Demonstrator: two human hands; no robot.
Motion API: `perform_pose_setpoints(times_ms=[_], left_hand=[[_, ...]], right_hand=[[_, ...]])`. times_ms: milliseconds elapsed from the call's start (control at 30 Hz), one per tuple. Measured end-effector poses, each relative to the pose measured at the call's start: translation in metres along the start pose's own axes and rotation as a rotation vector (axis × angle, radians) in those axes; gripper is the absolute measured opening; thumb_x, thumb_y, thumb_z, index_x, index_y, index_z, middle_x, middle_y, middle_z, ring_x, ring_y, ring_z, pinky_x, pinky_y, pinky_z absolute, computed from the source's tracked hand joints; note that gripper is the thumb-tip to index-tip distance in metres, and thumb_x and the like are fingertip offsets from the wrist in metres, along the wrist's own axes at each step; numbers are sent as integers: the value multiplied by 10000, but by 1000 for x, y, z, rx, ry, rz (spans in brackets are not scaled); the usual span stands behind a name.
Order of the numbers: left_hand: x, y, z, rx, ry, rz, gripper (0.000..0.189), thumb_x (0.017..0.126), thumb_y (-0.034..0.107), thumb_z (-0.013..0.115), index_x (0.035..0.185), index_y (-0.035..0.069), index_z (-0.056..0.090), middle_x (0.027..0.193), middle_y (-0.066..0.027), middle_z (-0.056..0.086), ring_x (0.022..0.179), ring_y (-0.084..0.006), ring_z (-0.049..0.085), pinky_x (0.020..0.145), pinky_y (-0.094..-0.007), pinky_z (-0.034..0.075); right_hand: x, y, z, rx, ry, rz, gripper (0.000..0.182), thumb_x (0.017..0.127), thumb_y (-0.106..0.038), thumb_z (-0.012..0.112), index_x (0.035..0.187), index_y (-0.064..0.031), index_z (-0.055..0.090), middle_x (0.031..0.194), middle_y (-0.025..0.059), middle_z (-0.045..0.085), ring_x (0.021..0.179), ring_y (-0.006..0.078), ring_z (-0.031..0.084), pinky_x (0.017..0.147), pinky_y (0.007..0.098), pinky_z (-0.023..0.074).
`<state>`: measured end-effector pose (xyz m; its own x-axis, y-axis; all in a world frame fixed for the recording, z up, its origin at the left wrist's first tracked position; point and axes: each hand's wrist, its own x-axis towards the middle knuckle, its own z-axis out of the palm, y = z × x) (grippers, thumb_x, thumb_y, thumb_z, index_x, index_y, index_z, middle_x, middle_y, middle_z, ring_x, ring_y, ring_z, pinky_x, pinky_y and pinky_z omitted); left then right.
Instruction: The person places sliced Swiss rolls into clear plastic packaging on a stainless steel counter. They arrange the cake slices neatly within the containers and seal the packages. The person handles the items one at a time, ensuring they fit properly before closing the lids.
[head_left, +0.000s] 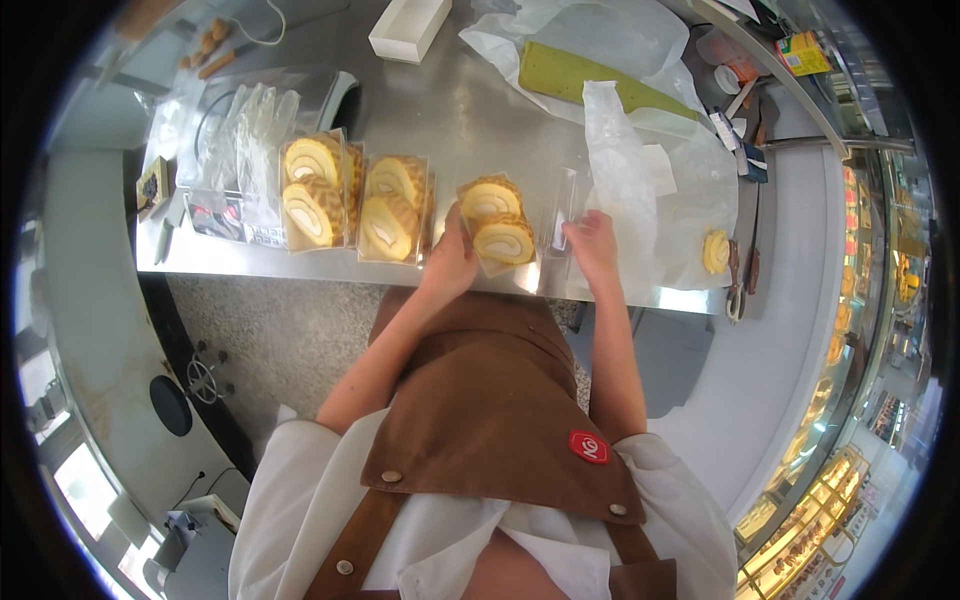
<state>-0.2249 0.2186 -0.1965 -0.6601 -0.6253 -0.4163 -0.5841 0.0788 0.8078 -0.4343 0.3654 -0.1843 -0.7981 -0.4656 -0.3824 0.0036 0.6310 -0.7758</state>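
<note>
Two yellow Swiss roll slices (504, 241) with pale cream centres sit in a clear plastic tray (477, 259) at the front of the steel table. My left hand (450, 259) grips this tray by its left side; part of its fingers is hidden. To the right, my right hand (594, 244) pinches the edge of a clear plastic lid (562, 214), apart from the slices. Left of my left hand stand clear plastic boxes of similar roll slices (390, 214), with more packed roll slices (311, 195) beyond them.
White paper (622, 157) covers the table's right side, with a green cake roll (562, 71) behind. A cake end piece (716, 251) lies near scissors (736, 300). Clear plastic packaging (259, 135) and a knife (166, 234) are at left. A white box (409, 28) stands at the back.
</note>
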Motion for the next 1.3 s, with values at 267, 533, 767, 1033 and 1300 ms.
perform_pose_setpoints(times_ms=[267,533,767,1033,1300], left_hand=[[2,-2,3,-49,24,39,808,874,26,567,1555,77,136,1088,-196,622,913,-294,678,821,-396,546],[0,2,-1,-67,6,9,789,881,35,550,1546,59,126,1104,-227,639,978,-358,665,850,-430,533],[1,3,-2,-43,-6,-3,787,876,42,538,1543,53,119,1092,-244,650,993,-402,659,844,-454,526],[12,1,-3,-97,22,-74,652,991,219,454,1554,94,151,993,-283,667,900,-465,652,797,-500,521],[37,7,-1,-145,98,-105,550,1051,397,321,1502,87,272,1097,-341,632,997,-512,619,886,-523,486]], right_hand=[[-16,-45,6,141,-334,-30,643,845,-262,740,1355,16,464,1275,163,570,1152,240,575,943,367,487],[-10,-19,37,-184,-302,-244,787,775,-369,767,1347,64,444,1248,257,571,1154,355,578,986,400,470],[-30,-10,59,-47,-183,-254,807,780,-343,786,1373,57,411,1298,265,490,1168,363,547,998,401,459],[-62,-19,65,-50,-98,-384,956,747,-267,826,1485,16,288,1339,264,444,1250,393,459,1054,451,409],[-55,1,69,94,-102,-365,924,755,-169,787,1509,-20,273,1358,235,425,1254,355,459,1052,430,414]])
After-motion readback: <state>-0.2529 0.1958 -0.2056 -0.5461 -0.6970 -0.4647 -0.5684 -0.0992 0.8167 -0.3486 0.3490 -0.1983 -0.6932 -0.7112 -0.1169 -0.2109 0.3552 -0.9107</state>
